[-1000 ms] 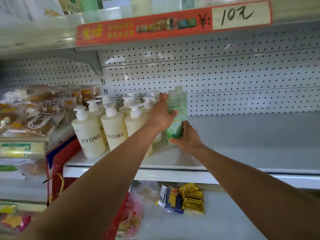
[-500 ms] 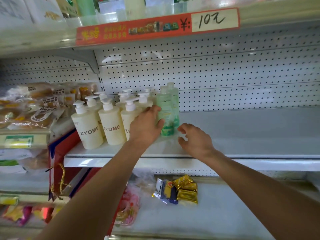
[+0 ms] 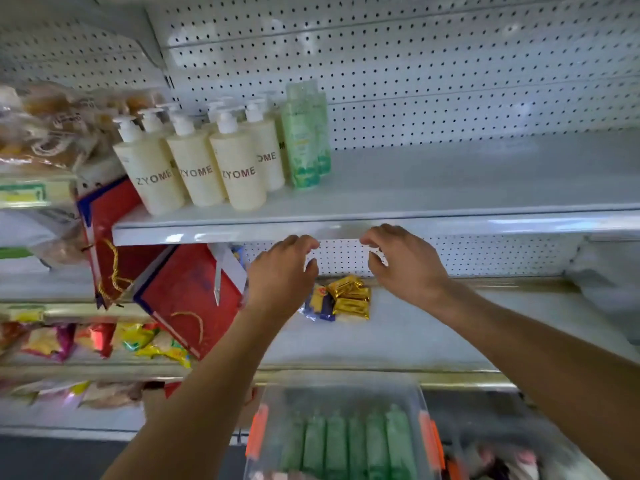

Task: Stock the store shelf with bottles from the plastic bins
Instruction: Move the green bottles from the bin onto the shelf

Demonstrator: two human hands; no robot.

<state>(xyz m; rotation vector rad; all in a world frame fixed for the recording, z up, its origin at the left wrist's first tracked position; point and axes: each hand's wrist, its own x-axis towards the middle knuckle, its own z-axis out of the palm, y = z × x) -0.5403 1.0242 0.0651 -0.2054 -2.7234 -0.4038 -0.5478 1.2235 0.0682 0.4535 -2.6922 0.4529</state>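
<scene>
Now between placements: both hands empty, fingers loosely curled and holding nothing, left hand [image 3: 282, 271] and right hand [image 3: 403, 263] level with the front lip of the shelf [image 3: 450, 216] and just below it. Two green bottles [image 3: 303, 136] upright on that shelf, one behind the other, just beside the row of cream pump bottles [image 3: 194, 161] marked ZYOME; whether touching them cannot be told. To the right of the green pair, bare shelf running to the edge of view. Below, a clear plastic bin [image 3: 341, 434] with orange latches, holding more green bottles laid side by side; blurred, so an exact count not possible.

Step in hand, as judged: reaching down to the bin for the next bottles. Best done by taking one bottle per hand around the body rather than the cap, lifting straight up to clear the neighbours and the bin wall. Then setting each down upright, label forward, close beside the green pair, filling rearward rows first so that the front stays reachable. Worth keeping the wrists clear of the shelf lip on the way up. Main risk: nudging the tall, narrow green bottles already standing, likely to topple domino-fashion into the pump bottles.
</scene>
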